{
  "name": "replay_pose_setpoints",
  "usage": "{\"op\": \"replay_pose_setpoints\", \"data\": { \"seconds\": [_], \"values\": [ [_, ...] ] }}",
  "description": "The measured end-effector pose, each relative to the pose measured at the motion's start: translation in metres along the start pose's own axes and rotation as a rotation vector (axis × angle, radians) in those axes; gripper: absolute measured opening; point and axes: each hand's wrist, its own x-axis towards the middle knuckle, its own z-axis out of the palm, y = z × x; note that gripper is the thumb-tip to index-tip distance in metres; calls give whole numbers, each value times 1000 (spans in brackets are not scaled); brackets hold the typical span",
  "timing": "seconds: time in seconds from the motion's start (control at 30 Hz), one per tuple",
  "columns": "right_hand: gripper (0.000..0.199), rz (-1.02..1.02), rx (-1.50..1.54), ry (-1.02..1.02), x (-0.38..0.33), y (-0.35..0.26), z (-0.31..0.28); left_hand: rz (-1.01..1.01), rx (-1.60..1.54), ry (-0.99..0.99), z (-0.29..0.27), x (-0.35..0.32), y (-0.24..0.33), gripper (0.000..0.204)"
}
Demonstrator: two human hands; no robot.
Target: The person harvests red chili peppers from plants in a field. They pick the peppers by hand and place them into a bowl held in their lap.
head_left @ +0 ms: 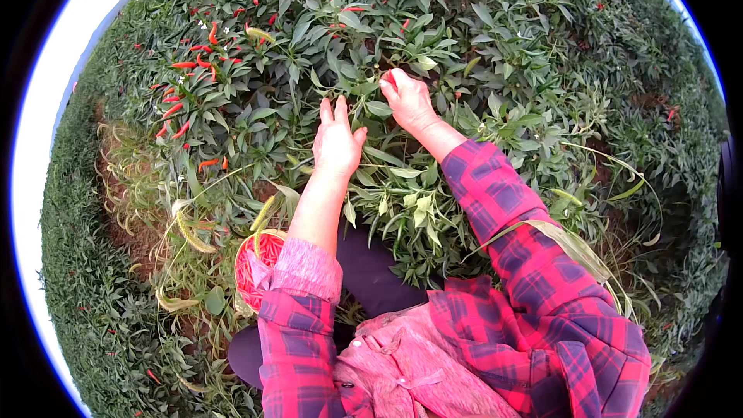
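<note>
My right hand [412,102] pinches a red chili pepper [391,77] between thumb and fingertips, among the leaves of a chili plant [379,108]. To its left, my left hand [338,139] reaches into the same foliage, back upward, with its fingers stretched out and the thumb apart; nothing shows in it. Below my left forearm stands a round bucket [237,272] holding many picked red chilies [267,251]. My sleeve hides part of its right side.
Clusters of red chilies [174,101] hang on plants at the left. Grass with bristly seed heads [193,238] grows beside the bucket. A long dry leaf [569,244] lies across my right sleeve. Bare soil [124,224] shows at the left, and dense chili plants surround me.
</note>
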Motion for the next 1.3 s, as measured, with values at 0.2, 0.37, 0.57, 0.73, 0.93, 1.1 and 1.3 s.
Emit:
{"op": "replay_pose_setpoints", "data": {
  "seconds": [0.2,0.37,0.57,0.73,0.93,1.1,1.3],
  "values": [
    [24,208,243,-55,-2,27,-2,54,-31,-112,41,-34,3,54],
    [19,707,907,-319,-29,16,-30,98,-54,-186,58,-81,12,51],
    [28,630,1232,-669,-48,9,-71,139,-123,-230,80,-111,22,53],
    [33,693,934,-370,-35,-3,-71,162,-177,-222,76,-120,30,57],
    [16,218,410,212,-16,5,-53,99,-233,-344,78,-126,28,59],
    [21,158,116,59,-11,-6,-44,146,-285,-330,71,-128,26,67],
    [28,149,-46,105,-7,4,-33,159,-255,-304,77,-128,25,65]
  ]
}}
